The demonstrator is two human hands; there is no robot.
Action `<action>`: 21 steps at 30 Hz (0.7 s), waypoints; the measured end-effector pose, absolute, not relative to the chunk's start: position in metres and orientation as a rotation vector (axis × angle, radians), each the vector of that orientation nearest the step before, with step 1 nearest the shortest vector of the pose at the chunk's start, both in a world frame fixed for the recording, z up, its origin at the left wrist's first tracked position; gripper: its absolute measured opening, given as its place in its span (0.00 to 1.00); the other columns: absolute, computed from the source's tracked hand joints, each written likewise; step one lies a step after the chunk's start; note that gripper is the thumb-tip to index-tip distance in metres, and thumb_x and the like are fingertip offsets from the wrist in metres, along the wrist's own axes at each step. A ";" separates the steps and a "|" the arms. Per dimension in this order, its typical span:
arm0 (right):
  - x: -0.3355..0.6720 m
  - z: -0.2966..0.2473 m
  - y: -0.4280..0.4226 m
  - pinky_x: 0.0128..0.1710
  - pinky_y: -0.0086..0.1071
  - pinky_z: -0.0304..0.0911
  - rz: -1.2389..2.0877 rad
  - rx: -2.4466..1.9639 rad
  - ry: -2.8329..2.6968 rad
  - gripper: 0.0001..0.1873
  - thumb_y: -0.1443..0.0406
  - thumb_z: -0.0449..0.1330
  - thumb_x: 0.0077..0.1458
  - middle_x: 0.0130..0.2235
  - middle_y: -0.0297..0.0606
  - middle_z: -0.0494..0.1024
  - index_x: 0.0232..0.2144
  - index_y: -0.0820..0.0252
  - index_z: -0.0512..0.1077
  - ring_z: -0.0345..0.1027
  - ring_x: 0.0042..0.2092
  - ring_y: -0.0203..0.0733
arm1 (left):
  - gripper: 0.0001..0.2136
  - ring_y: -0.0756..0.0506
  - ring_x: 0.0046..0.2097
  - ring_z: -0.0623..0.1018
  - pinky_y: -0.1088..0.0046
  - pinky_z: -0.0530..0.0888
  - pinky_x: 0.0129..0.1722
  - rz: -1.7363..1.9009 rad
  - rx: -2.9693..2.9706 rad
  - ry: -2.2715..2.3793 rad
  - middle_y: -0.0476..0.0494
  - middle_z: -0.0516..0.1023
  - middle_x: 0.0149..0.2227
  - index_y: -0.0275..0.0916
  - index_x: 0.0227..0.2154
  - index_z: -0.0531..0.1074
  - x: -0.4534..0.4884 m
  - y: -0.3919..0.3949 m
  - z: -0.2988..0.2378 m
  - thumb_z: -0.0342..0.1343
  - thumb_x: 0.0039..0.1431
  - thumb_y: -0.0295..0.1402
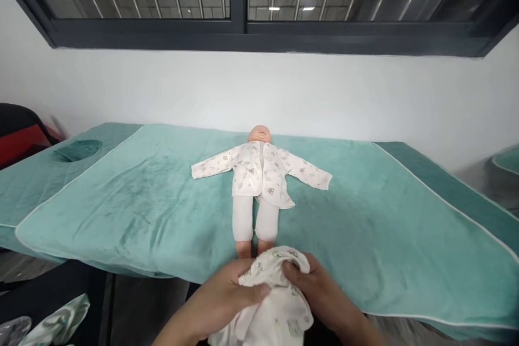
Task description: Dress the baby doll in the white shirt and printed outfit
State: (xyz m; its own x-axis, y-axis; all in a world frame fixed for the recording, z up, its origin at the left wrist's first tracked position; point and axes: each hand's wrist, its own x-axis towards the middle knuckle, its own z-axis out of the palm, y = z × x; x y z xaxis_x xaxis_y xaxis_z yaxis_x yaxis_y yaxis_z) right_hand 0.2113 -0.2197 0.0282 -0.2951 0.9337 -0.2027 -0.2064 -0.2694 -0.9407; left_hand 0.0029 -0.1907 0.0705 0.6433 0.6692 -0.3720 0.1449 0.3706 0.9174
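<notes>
A white printed baby garment (279,311) hangs bunched up between my two hands at the near edge of the bed. My left hand (221,297) grips its left side, thumb lying over the cloth. On the other side my right hand (314,286) pinches the rolled upper edge. Just beyond them lies a baby doll (259,134) on its back, head toward the wall. It wears a white printed jacket (247,173) with sleeves spread out and the front loosely meeting. White cloth covers its legs (242,219); the feet are partly hidden behind the garment.
The doll rests on a bed with a teal plush cover (162,200), which has a face hole (77,150) at the left end. A dark-framed window (239,38) is set in the white wall behind. Shiny satin cloth (59,324) lies at lower left. A red and black object (20,138) stands at far left.
</notes>
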 end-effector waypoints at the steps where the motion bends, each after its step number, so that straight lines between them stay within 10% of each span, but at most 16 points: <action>1: 0.208 0.019 -0.225 0.41 0.38 0.65 1.651 -1.128 -1.082 0.20 0.51 0.61 0.56 0.36 0.40 0.80 0.41 0.60 0.77 0.72 0.39 0.47 | 0.15 0.39 0.46 0.76 0.65 0.71 0.47 0.453 1.180 0.917 0.43 0.79 0.40 0.37 0.42 0.76 0.004 -0.194 0.067 0.58 0.57 0.42; 21: 0.201 0.001 -0.210 0.34 0.37 0.64 1.176 -1.206 -0.909 0.07 0.60 0.60 0.53 0.30 0.35 0.75 0.28 0.56 0.72 0.67 0.33 0.46 | 0.05 0.46 0.37 0.73 0.74 0.68 0.38 0.626 1.361 1.064 0.49 0.74 0.34 0.39 0.35 0.71 0.037 -0.181 0.077 0.53 0.56 0.32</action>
State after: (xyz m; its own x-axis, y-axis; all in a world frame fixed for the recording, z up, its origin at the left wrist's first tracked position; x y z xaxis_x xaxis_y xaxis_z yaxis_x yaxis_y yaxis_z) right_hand 0.2010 -0.2099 0.0009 0.1940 0.9785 -0.0699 -0.1783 -0.0349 -0.9834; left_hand 0.0365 -0.1806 0.0770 0.4298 0.8705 -0.2399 0.2136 0.1601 0.9637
